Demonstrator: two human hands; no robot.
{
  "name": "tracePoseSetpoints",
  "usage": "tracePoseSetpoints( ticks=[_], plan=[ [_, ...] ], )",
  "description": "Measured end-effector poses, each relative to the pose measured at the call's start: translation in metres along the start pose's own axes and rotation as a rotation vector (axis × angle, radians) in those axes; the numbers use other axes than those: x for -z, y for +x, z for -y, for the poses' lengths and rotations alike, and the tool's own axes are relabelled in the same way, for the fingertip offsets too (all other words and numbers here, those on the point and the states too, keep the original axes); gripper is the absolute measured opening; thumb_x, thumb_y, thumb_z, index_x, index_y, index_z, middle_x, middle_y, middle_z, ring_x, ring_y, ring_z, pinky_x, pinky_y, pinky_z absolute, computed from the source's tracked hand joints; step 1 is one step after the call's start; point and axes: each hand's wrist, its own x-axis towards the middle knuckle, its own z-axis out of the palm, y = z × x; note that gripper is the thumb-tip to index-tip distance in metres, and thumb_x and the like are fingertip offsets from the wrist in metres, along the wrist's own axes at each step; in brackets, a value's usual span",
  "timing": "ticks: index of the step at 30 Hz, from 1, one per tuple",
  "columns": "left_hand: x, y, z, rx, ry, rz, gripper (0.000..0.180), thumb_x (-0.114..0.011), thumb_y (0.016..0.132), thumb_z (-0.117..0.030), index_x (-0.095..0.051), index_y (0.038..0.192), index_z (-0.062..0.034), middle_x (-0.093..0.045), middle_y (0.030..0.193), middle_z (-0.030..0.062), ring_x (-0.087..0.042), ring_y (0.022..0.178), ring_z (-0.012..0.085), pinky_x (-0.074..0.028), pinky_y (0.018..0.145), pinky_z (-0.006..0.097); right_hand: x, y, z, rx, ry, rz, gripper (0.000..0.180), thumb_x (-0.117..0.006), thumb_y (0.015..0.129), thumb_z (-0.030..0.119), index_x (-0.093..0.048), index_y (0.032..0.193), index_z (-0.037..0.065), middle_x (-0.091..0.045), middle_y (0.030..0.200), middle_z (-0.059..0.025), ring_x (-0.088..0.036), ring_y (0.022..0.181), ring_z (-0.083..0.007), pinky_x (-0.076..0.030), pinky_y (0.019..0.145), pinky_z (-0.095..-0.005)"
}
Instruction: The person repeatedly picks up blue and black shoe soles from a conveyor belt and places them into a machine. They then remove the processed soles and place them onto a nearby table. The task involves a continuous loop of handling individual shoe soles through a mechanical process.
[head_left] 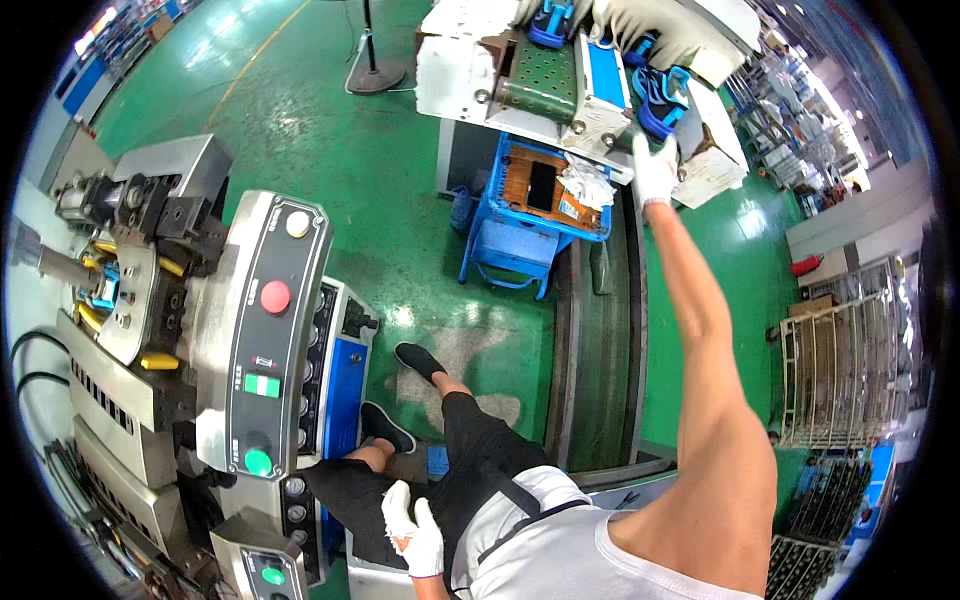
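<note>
My right hand [655,172], in a white glove, reaches far forward at the end of a stretched arm. Its fingers are spread just below a blue and black shoe upper [660,105] that lies at the right side of the white machine [455,75]. Whether the fingertips touch it I cannot tell. Another blue and black shoe upper [549,25] rests on the green perforated conveyor belt [540,75]; a third [641,48] sits partly under pale hanging strips. My left hand [412,532], also gloved, hovers near my lap with fingers apart and nothing in it.
To the left stands a machine with a control panel [268,335] bearing red and green buttons. Ahead, a blue stool [515,245] holds a phone [541,187] and white cloth [588,182]. A floor channel [605,350] runs beside me; a wire rack [835,365] is at right.
</note>
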Motion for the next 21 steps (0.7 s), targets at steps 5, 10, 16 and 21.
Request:
tracePoseSetpoints(
  ticks=[5,10,16,21],
  plan=[
    [0.033,-0.019,0.023,0.101,-0.048,-0.169,0.025,-0.067,0.096,-0.005,-0.072,0.12,-0.0002,-0.073,0.119,0.02,-0.072,0.109,0.0348,-0.056,0.099,0.043,0.019,-0.251,0.055,-0.334,0.438,0.727,0.083,-0.074,0.1,0.035,-0.034,0.163,-0.001,-0.047,0.161,-0.0231,-0.051,0.144,-0.0303,-0.053,0.109,-0.0403],
    [0.095,-0.097,0.091,0.215,0.181,-0.429,0.023,-0.071,0.097,-0.016,-0.074,0.117,-0.004,-0.074,0.116,0.0162,-0.071,0.111,0.0352,-0.055,0.099,0.042,0.043,-0.419,0.103,-0.371,0.575,1.346,0.079,-0.071,0.103,0.028,-0.031,0.164,-0.001,-0.034,0.169,-0.0204,-0.053,0.141,-0.0312,-0.058,0.103,-0.0404],
    [0.113,-0.359,0.216,0.991,0.266,-0.808,0.03,-0.067,0.097,-0.022,-0.071,0.12,-0.0034,-0.07,0.121,0.0194,-0.065,0.12,0.0379,-0.05,0.106,0.047,0.041,-0.465,0.152,0.213,0.382,1.632,0.074,-0.071,0.104,0.024,-0.034,0.164,0.003,-0.043,0.164,-0.0159,-0.064,0.123,-0.0243,-0.059,0.095,-0.0344],
    [0.092,-0.607,0.246,1.551,0.687,-1.0,0.031,-0.068,0.095,-0.026,-0.074,0.119,-0.0083,-0.072,0.121,0.0196,-0.066,0.116,0.0409,-0.051,0.103,0.05,0.03,-0.448,0.194,0.824,-0.139,1.579,0.07,-0.07,0.103,0.028,-0.041,0.159,-0.002,-0.059,0.149,-0.0207,-0.067,0.115,-0.0244,-0.057,0.093,-0.0355]
  ],
)
